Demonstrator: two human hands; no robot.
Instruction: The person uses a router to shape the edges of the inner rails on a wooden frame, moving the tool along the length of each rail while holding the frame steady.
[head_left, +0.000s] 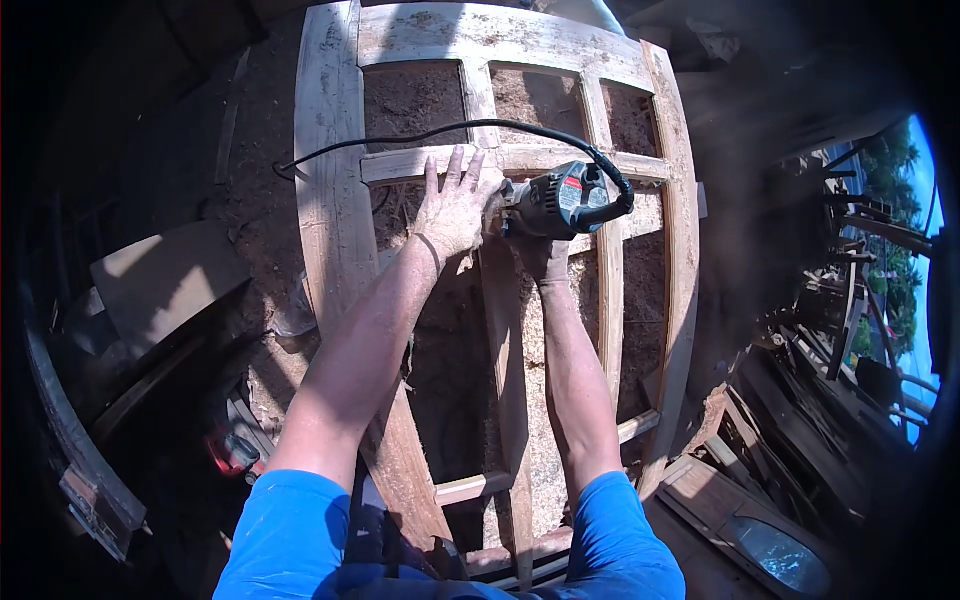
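A wooden door frame [330, 180] with several openings lies in front of me. Over its middle crossbar [560, 158] is a dark grey and black corded power tool, which looks like a router [562, 200], tilted on its side with its motor end toward the right. My right hand [546, 258] grips it from below; the motor body hides most of those fingers. My left hand [455, 205] has its fingers stretched out over the crossbar, with the thumb side close to the tool's working end. Whether it touches the tool's base is unclear. Dust coats both hands.
The black power cord [440, 130] arches across the frame to its left side. Wood shavings cover the ground under the openings. A flat board [172, 280] and a red tool [235, 452] lie at left. Stacked timber [800, 410] and a panel with an oval inset [735, 525] are at right.
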